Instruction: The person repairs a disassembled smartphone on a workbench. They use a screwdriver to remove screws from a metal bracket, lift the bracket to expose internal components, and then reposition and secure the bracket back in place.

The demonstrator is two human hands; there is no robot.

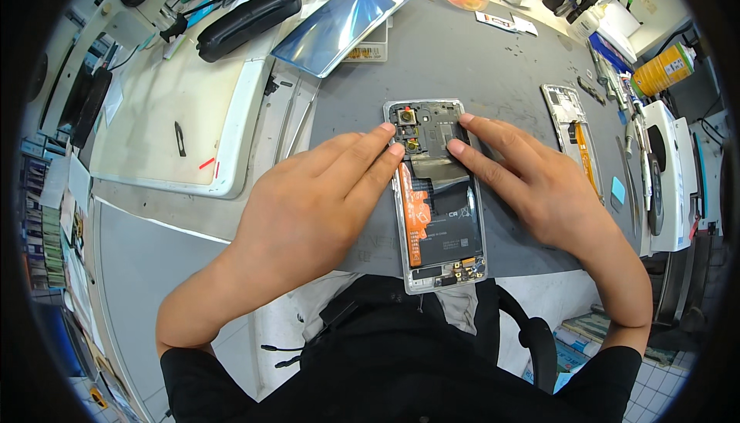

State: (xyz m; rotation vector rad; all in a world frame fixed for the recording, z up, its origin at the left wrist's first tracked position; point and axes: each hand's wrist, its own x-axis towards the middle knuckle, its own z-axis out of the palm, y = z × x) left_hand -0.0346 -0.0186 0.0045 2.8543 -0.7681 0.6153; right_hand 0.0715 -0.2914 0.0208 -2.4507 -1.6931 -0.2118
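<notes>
An opened phone (455, 222) lies on the grey mat, with a dark battery, an orange ribbon cable, a black upper cover and two camera modules (408, 117) at its top left. My left hand (308, 207) has its fingers stretched out, two fingertips touching the phone's upper left edge beside the camera modules. My right hand (543, 192) also has fingers extended, one tip on the upper right corner and another on the black cover. The thumbs of both hands are hidden.
A silvery back panel (331, 30) and black pouch (247, 22) lie behind. A cream pad (154, 153) is left. At right are a second phone frame (563, 111), tools (632, 168) and a yellow can (659, 68). The mat's front edge (539, 273) is near my body.
</notes>
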